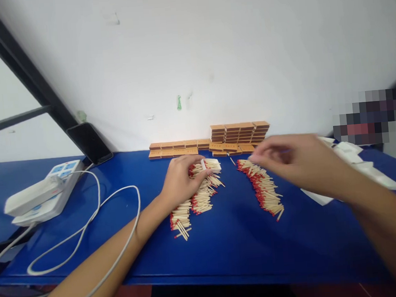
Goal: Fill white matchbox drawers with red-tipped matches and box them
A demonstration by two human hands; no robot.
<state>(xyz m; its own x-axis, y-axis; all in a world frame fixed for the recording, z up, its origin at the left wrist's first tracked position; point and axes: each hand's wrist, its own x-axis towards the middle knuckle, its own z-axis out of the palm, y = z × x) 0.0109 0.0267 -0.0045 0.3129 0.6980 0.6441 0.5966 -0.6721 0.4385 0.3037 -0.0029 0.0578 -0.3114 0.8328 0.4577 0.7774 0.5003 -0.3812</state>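
My left hand [183, 179] is closed round a small white matchbox tray [212, 165] with matches in it. Under and beside that hand lie rows of loose red-tipped matches [202, 201], partly covered by the fingers. My right hand [288, 157], a little smeared by motion, is at the top end of another row of matches [262, 187]. Its thumb and fingers come together in a pinch; whatever is between the tips is too small to make out.
Behind the hands, orange-brown matchboxes [240, 133] are stacked against the wall. White papers [378, 175] lie at the right. A power strip [57, 191], a looping white cable [98, 193] and a leaning black phone [89, 142] are at the left of the blue table [233, 251].
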